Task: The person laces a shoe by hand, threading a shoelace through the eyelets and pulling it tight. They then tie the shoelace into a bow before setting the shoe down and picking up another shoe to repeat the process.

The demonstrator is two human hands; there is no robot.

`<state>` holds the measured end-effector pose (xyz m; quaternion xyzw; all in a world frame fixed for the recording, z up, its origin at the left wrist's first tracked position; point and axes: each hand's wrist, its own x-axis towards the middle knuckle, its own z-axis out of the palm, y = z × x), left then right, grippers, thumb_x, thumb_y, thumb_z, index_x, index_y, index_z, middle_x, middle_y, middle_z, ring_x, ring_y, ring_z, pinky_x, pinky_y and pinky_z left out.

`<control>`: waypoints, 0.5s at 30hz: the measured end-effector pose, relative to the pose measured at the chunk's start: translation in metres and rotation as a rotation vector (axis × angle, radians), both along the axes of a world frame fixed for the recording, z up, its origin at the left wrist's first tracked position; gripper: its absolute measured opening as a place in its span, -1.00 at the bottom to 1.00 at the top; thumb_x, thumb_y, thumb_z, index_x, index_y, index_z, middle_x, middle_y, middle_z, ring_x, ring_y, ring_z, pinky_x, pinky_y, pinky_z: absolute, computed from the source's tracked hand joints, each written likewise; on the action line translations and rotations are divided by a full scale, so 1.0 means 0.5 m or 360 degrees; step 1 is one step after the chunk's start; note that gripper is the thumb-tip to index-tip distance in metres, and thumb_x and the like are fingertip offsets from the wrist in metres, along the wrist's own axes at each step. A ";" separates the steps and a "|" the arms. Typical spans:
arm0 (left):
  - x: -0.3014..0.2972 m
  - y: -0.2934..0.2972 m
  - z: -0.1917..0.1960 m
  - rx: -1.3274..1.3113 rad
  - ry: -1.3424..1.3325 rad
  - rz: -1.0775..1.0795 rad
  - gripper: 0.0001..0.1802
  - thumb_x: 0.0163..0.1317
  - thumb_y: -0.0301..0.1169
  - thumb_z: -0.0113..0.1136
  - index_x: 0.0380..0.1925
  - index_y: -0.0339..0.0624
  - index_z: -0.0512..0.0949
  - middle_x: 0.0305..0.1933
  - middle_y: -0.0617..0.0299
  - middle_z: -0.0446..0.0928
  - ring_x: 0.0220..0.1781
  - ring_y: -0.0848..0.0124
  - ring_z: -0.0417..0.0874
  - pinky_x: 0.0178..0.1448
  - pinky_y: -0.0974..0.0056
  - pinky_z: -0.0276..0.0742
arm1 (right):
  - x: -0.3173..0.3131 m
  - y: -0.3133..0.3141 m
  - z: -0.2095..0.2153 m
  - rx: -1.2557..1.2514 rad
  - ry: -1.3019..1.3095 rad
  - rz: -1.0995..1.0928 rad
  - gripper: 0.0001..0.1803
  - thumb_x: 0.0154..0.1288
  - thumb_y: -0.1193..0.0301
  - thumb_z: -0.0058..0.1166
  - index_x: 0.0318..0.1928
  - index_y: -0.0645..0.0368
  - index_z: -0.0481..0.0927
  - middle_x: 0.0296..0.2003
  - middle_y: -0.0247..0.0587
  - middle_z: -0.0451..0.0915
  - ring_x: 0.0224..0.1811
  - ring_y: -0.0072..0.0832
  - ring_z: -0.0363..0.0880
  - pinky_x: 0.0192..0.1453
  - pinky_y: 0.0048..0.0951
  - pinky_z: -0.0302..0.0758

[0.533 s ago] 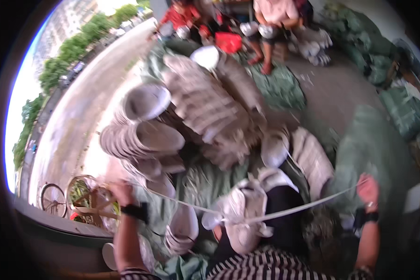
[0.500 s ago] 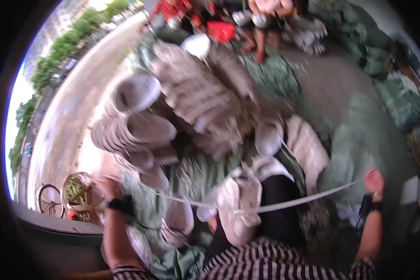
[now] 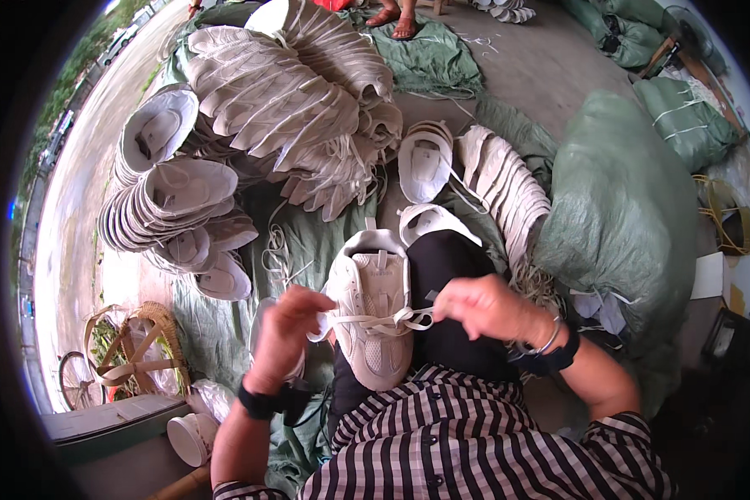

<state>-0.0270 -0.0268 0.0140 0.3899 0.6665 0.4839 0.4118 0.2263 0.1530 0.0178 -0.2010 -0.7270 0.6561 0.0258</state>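
Observation:
A cream shoe upper (image 3: 377, 358) rests on my lap, its toe toward me and its opening facing away. A flat white shoelace (image 3: 367, 320) crosses its front, with a small knot or loop right of the middle. My left hand (image 3: 287, 329) pinches the lace at the left edge of the upper. On the other side, my right hand (image 3: 487, 308) has thumb and finger closed on the lace near the knot. Another white-lined shoe upper (image 3: 435, 223) lies just beyond my knee.
Nested shoe uppers stand in a stack (image 3: 175, 196) at left, a large pile (image 3: 275, 100) ahead and a row (image 3: 508, 187) at right. A bulging green sack (image 3: 625, 200) sits at right. At lower left are a woven basket (image 3: 154, 333) and white tub (image 3: 192, 439).
Both hands have come inward from wide apart to the shoe upper. The lace, stretched out to both sides before, is now gathered across the upper with a knot or loop. The view has tilted down.

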 end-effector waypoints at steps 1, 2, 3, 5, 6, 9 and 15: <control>0.034 0.014 0.023 -0.0003 0.0648 -0.0246 -0.79 0.06 -0.59 0.13 -0.28 -0.15 0.59 -0.30 0.25 0.45 -0.31 0.44 0.55 -0.32 0.35 0.49 | -0.008 -0.022 -0.005 0.0448 0.0117 0.0136 -0.84 0.34 0.43 -0.04 -0.28 0.26 0.55 -0.38 -0.28 0.60 -0.60 -0.57 0.52 -0.51 -0.56 0.47; 0.070 0.027 0.022 0.0037 0.0819 -0.0254 -0.80 0.03 -0.60 0.17 -0.31 -0.16 0.59 -0.33 0.22 0.44 -0.36 0.41 0.53 -0.34 0.34 0.47 | -0.013 -0.041 -0.032 0.0873 0.0318 0.0242 -0.87 0.29 0.43 -0.01 -0.30 0.24 0.54 -0.38 -0.24 0.56 -0.54 -0.47 0.54 -0.48 -0.52 0.49; 0.088 0.028 0.017 0.0068 0.0996 -0.0239 -0.81 0.00 -0.62 0.22 -0.33 -0.17 0.59 -0.37 0.18 0.43 -0.41 0.37 0.50 -0.36 0.33 0.45 | -0.026 -0.057 -0.043 0.1293 0.0534 0.0367 -0.89 0.24 0.44 0.02 -0.31 0.22 0.53 -0.38 -0.21 0.53 -0.49 -0.38 0.57 -0.46 -0.49 0.51; 0.078 0.021 -0.010 0.0098 0.1140 -0.0179 -0.83 -0.01 -0.60 0.24 -0.37 -0.17 0.57 -0.37 0.18 0.43 -0.43 0.35 0.48 -0.37 0.31 0.45 | -0.015 -0.085 -0.038 0.1303 0.0044 0.0585 -0.92 0.14 0.46 0.04 -0.35 0.20 0.50 -0.35 -0.18 0.48 -0.31 -0.30 0.58 -0.39 -0.41 0.55; 0.077 0.016 -0.022 0.0137 0.1264 -0.0144 -0.85 -0.02 -0.58 0.27 -0.40 -0.17 0.56 -0.38 0.17 0.42 -0.46 0.33 0.45 -0.37 0.29 0.45 | -0.001 -0.092 -0.037 0.1382 -0.0037 0.0635 -0.92 0.11 0.48 0.04 -0.38 0.21 0.46 -0.37 -0.19 0.45 -0.24 -0.35 0.57 -0.30 -0.38 0.57; 0.045 -0.030 -0.056 -0.0008 0.0989 0.0394 -0.92 0.10 -0.56 0.17 -0.39 -0.21 0.48 -0.39 0.17 0.39 -0.54 0.34 0.43 -0.43 0.29 0.38 | 0.035 -0.081 -0.033 0.1217 0.0171 0.0672 -0.96 0.06 0.49 0.01 -0.44 0.18 0.48 -0.38 -0.20 0.45 -0.29 -0.34 0.56 -0.28 -0.38 0.57; 0.069 -0.055 -0.012 0.0397 0.1278 0.0192 -0.68 -0.06 -0.62 0.13 -0.21 -0.23 0.55 -0.23 0.13 0.51 -0.45 0.27 0.46 -0.29 0.26 0.44 | 0.057 -0.058 -0.006 0.0175 -0.0026 -0.0026 -0.81 0.34 0.45 -0.02 -0.21 0.31 0.60 -0.13 -0.11 0.61 -0.51 -0.56 0.61 -0.36 -0.54 0.53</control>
